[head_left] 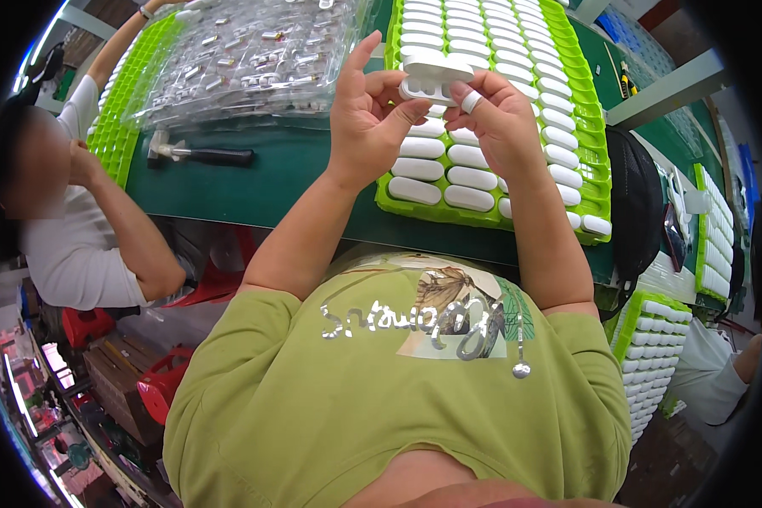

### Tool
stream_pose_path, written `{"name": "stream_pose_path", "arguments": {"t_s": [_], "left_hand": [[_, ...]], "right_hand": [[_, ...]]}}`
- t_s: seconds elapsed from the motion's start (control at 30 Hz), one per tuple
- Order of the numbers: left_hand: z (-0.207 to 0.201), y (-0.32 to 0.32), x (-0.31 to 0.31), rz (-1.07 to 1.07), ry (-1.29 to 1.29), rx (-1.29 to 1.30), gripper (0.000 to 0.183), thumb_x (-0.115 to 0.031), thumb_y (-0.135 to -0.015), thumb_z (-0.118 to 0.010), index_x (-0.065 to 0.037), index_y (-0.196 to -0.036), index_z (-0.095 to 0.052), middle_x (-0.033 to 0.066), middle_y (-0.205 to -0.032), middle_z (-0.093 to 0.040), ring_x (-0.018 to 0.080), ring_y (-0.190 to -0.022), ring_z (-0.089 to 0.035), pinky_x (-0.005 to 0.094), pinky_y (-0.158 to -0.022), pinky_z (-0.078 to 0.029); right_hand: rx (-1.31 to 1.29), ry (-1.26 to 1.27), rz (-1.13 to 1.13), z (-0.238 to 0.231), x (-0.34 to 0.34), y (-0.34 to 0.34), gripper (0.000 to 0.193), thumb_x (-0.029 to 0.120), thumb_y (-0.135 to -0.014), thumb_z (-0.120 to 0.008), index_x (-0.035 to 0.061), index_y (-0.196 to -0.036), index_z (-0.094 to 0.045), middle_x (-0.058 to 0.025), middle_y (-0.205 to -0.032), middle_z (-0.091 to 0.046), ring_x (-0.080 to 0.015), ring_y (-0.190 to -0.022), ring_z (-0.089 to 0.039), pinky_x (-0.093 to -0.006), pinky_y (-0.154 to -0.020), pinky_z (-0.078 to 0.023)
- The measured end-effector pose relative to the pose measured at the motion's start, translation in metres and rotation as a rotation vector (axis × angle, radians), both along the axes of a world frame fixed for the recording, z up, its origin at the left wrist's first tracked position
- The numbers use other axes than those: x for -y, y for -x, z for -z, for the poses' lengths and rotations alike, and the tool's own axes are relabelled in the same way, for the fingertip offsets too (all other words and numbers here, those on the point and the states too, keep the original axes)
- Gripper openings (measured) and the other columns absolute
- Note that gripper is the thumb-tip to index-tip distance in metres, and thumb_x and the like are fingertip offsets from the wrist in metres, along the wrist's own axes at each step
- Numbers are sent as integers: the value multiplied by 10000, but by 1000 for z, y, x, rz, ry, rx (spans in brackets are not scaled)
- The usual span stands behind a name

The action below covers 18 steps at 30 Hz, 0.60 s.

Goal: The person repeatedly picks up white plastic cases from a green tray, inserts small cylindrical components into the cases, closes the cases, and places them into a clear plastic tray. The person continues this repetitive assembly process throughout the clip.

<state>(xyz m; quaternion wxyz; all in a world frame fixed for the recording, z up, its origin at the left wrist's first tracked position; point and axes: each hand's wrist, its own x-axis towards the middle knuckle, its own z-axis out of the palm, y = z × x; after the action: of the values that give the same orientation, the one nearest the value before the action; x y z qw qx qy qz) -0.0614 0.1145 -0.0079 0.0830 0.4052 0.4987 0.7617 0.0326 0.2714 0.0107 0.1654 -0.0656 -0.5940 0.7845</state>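
Note:
Above a bright green tray (599,144), I hold up a white, pill-shaped case (427,90) with its lid (436,68) raised. It looks like an earbud charging case, with small hollows along the inside. My left hand (366,118) grips its left end between thumb and fingers, the index finger pointing up. On the right end are the thumb and fingers of my right hand (510,123), one finger wearing a white band (471,102). Rows of closed white cases (470,177) fill much of the tray below. My hands hide part of these rows.
Left on the green table (305,195) lie a hammer (220,157) and stacked clear plastic trays (229,106) holding small parts. A co-worker (85,245) sits at the left beside another green tray (110,148). A black bag (639,203) hangs at right, near more filled trays (652,339).

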Motion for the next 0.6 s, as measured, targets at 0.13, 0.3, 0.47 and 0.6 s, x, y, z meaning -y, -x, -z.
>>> {"name": "stream_pose_path", "arguments": {"t_s": [0.13, 0.3, 0.47, 0.6], "left_hand": [[-6, -6, 13, 76, 21, 140, 739, 18, -884, -670, 12, -1467, -215, 185, -1082, -652, 209, -937, -673, 327, -781, -599], [-8, -11, 27, 105, 22, 196, 654, 22, -885, -667, 32, -1431, -309, 212, -1107, -650, 222, -962, -673, 325, -818, -592], [4, -7, 35, 108, 246, 128, 377, 71, -864, -651, 54, -1231, -567, 151, -1091, -673, 193, -956, -676, 298, -789, -581], [-7, -4, 38, 150, 477, 14, 332, 125, -839, -619, 22, -1154, -644, 98, -1069, -685, 156, -923, -672, 277, -754, -574]], "right_hand": [[-3, -109, 21, -7, 10, -7, 203, 108, -904, -673, -23, -1046, -612, -89, -935, -678, -131, -806, -641, -283, -734, -537], [-39, -87, -51, -2, 17, -15, 267, 83, -902, -675, -44, -1129, -610, -98, -979, -690, -142, -851, -652, -280, -766, -537], [-24, -437, 11, -1, 29, -22, 277, 51, -900, -656, -31, -1163, -626, -101, -1021, -691, -150, -896, -660, -282, -796, -531], [-182, -814, 107, -2, 30, -22, 325, -51, -833, -607, 19, -1147, -655, -109, -968, -667, -197, -867, -659, -295, -758, -522]]}}
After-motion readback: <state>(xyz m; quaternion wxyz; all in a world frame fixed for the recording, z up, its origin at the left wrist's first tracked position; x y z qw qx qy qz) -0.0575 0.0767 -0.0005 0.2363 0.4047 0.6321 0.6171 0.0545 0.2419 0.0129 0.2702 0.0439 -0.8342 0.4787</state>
